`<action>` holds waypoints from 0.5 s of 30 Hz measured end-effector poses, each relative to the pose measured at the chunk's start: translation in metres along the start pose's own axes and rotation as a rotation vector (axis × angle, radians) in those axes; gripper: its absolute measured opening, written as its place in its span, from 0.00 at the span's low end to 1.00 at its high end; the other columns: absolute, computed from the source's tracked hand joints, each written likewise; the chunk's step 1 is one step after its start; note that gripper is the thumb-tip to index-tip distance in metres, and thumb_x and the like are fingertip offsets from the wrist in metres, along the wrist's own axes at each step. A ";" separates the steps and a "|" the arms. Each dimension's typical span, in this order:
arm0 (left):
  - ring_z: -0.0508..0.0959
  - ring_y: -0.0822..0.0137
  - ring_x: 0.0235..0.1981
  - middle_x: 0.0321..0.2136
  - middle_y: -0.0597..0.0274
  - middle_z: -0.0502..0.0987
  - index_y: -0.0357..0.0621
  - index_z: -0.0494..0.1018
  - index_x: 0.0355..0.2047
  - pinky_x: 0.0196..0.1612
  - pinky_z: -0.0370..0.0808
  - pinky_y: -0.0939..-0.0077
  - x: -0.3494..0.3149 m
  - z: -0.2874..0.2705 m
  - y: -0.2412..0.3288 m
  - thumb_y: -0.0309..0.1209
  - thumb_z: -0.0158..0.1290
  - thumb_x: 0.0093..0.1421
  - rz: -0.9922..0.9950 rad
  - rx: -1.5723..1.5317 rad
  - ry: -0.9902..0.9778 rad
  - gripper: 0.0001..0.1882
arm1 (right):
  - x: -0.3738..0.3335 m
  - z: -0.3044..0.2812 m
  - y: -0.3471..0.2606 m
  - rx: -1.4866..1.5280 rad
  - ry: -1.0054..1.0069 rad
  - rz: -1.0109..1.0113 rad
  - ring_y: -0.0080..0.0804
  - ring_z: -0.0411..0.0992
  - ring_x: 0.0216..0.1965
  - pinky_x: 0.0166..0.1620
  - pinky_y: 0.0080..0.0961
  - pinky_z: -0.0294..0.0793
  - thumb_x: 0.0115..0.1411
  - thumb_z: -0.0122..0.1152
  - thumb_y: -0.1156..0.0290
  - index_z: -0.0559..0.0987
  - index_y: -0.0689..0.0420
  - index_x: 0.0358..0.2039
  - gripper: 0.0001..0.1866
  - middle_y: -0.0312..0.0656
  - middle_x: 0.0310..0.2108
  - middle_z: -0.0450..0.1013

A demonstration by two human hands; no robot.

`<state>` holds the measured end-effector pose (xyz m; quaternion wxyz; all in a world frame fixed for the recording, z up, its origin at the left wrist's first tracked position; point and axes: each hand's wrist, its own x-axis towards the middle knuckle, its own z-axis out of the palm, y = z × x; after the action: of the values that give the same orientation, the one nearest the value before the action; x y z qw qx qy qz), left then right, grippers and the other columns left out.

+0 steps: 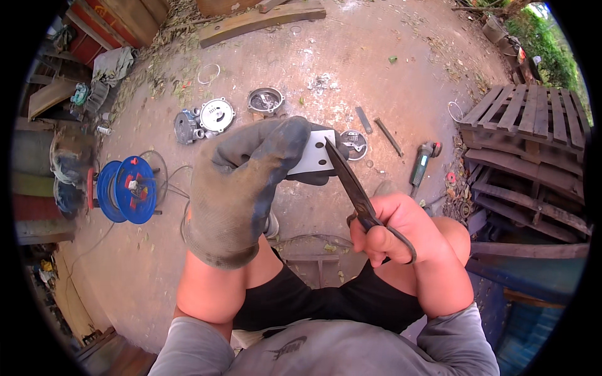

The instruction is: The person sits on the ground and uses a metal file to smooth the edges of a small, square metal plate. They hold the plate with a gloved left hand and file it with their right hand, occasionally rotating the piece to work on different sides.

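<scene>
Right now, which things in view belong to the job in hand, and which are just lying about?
In the job:
pale holed sheet, held in the gloved left hand
dark scissors, held in the bare right hand

Seemingly just lying about:
green angle grinder
blue cable reel
stacked wooden pallets
wooden beam

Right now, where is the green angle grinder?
In the head view, the green angle grinder lies on the ground at right, between the dark metal bar and the stacked wooden pallets.

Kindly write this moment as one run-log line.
left hand: gloved, holds white flat piece | right hand: bare, holds scissors at piece's edge | ground: green power tool
</scene>
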<state>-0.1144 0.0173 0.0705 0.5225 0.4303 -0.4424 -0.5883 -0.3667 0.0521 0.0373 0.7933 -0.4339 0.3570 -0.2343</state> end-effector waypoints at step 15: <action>0.86 0.67 0.35 0.34 0.54 0.88 0.27 0.84 0.41 0.43 0.81 0.72 -0.003 -0.021 0.000 0.35 0.60 0.70 -0.234 0.198 -0.066 0.17 | -0.010 -0.006 0.007 -0.034 0.010 0.147 0.16 0.72 0.21 0.25 0.17 0.73 0.63 0.78 0.51 0.84 0.62 0.33 0.24 0.30 0.22 0.74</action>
<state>-0.0939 0.0183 0.0659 0.3908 0.5087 -0.4618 -0.6125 -0.3773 0.0592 0.0324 0.7991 -0.4188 0.3959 -0.1714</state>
